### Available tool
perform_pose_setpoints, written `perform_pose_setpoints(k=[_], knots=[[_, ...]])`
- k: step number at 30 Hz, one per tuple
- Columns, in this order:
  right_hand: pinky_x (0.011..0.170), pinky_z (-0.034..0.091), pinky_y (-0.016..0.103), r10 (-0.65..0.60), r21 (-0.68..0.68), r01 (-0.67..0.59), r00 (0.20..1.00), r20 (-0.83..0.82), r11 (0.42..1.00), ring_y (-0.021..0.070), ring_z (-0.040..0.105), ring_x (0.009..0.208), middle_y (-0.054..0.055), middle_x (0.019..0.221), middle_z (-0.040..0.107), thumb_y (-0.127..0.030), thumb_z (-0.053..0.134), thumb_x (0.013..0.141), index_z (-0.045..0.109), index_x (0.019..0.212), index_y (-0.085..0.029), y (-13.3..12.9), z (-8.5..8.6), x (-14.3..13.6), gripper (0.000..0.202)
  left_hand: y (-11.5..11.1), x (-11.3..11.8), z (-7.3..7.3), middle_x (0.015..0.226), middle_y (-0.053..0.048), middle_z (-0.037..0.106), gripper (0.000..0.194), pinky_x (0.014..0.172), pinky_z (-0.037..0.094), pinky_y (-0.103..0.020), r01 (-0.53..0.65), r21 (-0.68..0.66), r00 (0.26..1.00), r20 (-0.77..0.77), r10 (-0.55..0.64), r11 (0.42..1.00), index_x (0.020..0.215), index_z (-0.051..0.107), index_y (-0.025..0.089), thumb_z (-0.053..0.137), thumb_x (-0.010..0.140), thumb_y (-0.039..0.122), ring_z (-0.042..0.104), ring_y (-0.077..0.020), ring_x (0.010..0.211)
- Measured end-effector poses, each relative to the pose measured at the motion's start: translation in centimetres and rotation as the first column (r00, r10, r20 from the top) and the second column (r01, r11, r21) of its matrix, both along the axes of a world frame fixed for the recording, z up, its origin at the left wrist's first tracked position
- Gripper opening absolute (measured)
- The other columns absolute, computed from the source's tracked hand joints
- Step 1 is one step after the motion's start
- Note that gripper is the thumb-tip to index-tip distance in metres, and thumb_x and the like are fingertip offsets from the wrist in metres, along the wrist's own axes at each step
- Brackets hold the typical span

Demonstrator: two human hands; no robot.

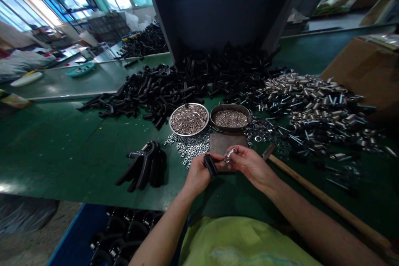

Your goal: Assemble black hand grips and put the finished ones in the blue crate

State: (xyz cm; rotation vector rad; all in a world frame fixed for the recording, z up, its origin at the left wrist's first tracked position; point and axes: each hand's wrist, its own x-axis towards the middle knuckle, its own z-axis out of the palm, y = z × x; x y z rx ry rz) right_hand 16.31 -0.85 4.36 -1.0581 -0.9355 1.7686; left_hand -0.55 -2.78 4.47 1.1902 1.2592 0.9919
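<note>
My left hand (198, 174) is closed round a black plastic part (210, 165), held upright over the green table. Just to the right, my right hand (251, 166) pinches a silvery coil spring (230, 155) between thumb and fingers, close to the black part. Beneath both hands lies a flat metal block (229, 142). Behind it stand a round dish of small metal pins (189, 119) and an oval tin of tiny metal pieces (230, 119). Loose nuts (190, 149) are scattered left of the block.
Black clamps (145, 166) lie at the left. A wooden-handled hammer (324, 195) is beside my right forearm. Black parts spill from a grey bin (224, 12); metal parts (321, 104) are heaped right. A blue crate (75, 237) and cardboard box (361, 66) flank the table.
</note>
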Motion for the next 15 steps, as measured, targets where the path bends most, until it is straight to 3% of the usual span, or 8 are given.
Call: perform_pose_setpoints(k=[3,6,9,11,15], knots=[[0.078,0.048,0.033,-0.047,0.180,0.016,0.985,0.168,0.983,0.0175,0.062,0.081,0.003,0.086,0.067,-0.034,0.076,0.066,0.062,0.084,-0.020,0.5,0.2,0.5,0.027,0.1,0.5,-0.6,0.072,-0.002,0.066,0.022,0.062,0.045,-0.023,-0.049,-0.033,0.998,0.045,0.050,0.998,0.080,0.068,0.015,0.072,0.068,0.033,0.059,-0.0128,0.064],[0.081,0.048,0.034,-0.096,0.319,0.001,0.955,0.281,0.948,0.0196,0.063,0.087,0.003,0.090,0.068,-0.030,0.073,0.069,0.062,0.086,-0.021,0.7,0.8,1.0,0.023,0.1,1.6,-1.4,0.060,0.002,0.058,0.029,0.046,0.036,-0.018,-0.028,-0.279,0.956,0.273,0.107,0.960,0.080,0.060,0.014,0.072,0.066,0.037,0.046,-0.0061,0.045],[0.080,0.050,0.034,-0.104,0.362,-0.012,0.949,0.297,0.932,0.0196,0.064,0.087,0.003,0.092,0.069,-0.029,0.072,0.071,0.061,0.088,-0.022,0.5,1.6,1.1,0.021,0.1,3.0,-1.9,0.050,0.008,0.044,0.034,0.039,0.025,-0.013,0.095,-0.490,0.855,0.486,0.181,0.867,0.077,0.052,0.015,0.076,0.059,0.031,0.032,-0.0015,0.038],[0.077,0.050,0.033,-0.080,0.364,-0.037,0.950,0.301,0.931,0.0192,0.065,0.084,0.003,0.092,0.069,-0.028,0.070,0.072,0.061,0.089,-0.023,0.1,2.1,0.9,0.020,0.1,3.7,-2.0,0.050,0.009,0.040,0.034,0.040,0.023,-0.012,0.165,-0.526,0.800,0.566,0.199,0.834,0.075,0.050,0.015,0.077,0.056,0.025,0.030,-0.0007,0.040],[0.072,0.049,0.033,-0.084,0.412,-0.120,0.892,0.444,0.903,0.0195,0.065,0.078,0.002,0.085,0.069,-0.025,0.063,0.076,0.063,0.089,-0.024,-0.4,2.7,0.9,0.014,0.1,4.7,-1.8,0.050,0.009,0.037,0.032,0.040,0.023,-0.012,0.208,-0.478,0.774,0.614,0.155,0.853,0.074,0.050,0.015,0.074,0.055,0.021,0.030,-0.0012,0.042]])
